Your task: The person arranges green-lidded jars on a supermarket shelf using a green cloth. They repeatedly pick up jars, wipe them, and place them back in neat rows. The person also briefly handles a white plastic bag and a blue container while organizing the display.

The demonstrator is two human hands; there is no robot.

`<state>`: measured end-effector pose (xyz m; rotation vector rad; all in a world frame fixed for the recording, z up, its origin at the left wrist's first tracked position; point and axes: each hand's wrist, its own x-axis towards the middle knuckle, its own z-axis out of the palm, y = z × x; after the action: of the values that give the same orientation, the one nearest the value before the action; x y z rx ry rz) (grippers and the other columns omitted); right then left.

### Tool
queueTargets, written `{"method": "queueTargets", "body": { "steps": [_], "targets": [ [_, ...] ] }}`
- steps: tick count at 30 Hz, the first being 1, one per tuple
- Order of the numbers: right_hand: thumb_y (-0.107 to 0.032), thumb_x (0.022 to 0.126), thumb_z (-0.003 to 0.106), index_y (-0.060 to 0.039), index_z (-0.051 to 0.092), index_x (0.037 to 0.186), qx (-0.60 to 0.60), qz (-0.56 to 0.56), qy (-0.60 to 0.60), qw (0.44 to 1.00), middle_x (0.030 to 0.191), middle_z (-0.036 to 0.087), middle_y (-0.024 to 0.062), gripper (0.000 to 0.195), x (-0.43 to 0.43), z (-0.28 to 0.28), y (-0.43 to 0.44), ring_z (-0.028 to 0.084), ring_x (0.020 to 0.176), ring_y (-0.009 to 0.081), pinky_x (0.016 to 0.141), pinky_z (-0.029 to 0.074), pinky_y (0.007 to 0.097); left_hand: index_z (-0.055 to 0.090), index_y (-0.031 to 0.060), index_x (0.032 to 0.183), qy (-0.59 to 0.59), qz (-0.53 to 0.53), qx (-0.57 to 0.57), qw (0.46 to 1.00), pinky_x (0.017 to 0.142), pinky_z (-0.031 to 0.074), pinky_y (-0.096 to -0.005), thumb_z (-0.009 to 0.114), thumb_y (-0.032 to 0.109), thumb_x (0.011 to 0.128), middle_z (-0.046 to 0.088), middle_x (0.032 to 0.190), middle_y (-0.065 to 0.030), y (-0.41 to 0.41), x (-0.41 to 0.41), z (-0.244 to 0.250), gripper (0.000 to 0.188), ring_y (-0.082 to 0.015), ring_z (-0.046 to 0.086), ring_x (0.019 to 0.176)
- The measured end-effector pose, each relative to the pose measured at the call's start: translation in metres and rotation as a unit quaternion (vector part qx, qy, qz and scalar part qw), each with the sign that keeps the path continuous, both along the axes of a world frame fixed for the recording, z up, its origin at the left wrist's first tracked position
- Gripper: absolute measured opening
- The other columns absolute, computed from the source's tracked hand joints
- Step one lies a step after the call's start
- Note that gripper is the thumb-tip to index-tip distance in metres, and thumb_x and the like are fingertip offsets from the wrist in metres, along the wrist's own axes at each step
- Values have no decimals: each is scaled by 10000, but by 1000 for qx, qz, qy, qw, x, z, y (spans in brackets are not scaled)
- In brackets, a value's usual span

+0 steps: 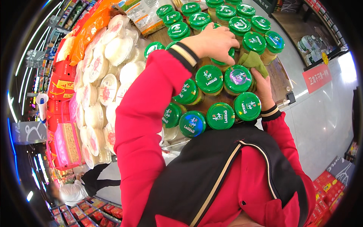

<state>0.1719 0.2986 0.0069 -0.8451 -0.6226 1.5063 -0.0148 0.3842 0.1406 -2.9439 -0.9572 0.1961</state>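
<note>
My left hand [217, 42] reaches over a group of glass jars with green lids, its fingers spread and bent down. The fingertips lie at a green jar lid [224, 59] that is partly covered by the hand; whether they grip it cannot be told. At the right side of the jars, my right hand [262, 88] holds an olive-green cloth [253, 63], which drapes against the neighbouring jars. Nearer to my body stand more jars, among them a jar [237, 79] with a glossy lid and a jar [247, 106] close to my right wrist.
Clear plastic tubs [96, 68] with white contents are piled to the left. Behind the jars lies a printed food bag [147, 17]. Red gift boxes [61, 76] and a pink basket [66, 142] line the far left. A person [76, 188] is at lower left. A wooden shelf [306, 31] holds bottles.
</note>
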Motion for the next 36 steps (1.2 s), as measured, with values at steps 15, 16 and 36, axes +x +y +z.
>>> {"method": "queueTargets", "body": {
  "steps": [15, 16, 36],
  "targets": [
    [-97, 824, 621, 3, 539, 1192, 22, 42, -174, 984, 1062, 618, 59, 390, 51, -23, 8, 586, 945, 144, 820, 474, 285, 525, 148, 1213, 160, -10, -91, 983, 858, 448, -456, 759, 329, 601, 537, 1139, -94, 11, 19, 11, 679, -282, 455, 1156],
    [-101, 823, 622, 7, 539, 1190, 17, 70, -198, 978, 1058, 620, 60, 392, 49, -24, 9, 585, 944, 141, 818, 474, 286, 521, 157, 1214, 168, -23, -80, 982, 852, 453, -442, 760, 274, 605, 542, 1128, -88, 9, 17, 10, 665, -286, 473, 1130],
    [-204, 771, 672, 9, 498, 1225, 16, 13, -330, 944, 1070, 627, 131, 531, 47, -48, 17, 596, 982, 202, 852, 469, 329, 572, 125, 1137, 209, -52, -84, 973, 828, 459, -398, 629, 26, 676, 530, 1044, -86, -2, -17, 9, 475, -290, 512, 1006]
  ]
}}
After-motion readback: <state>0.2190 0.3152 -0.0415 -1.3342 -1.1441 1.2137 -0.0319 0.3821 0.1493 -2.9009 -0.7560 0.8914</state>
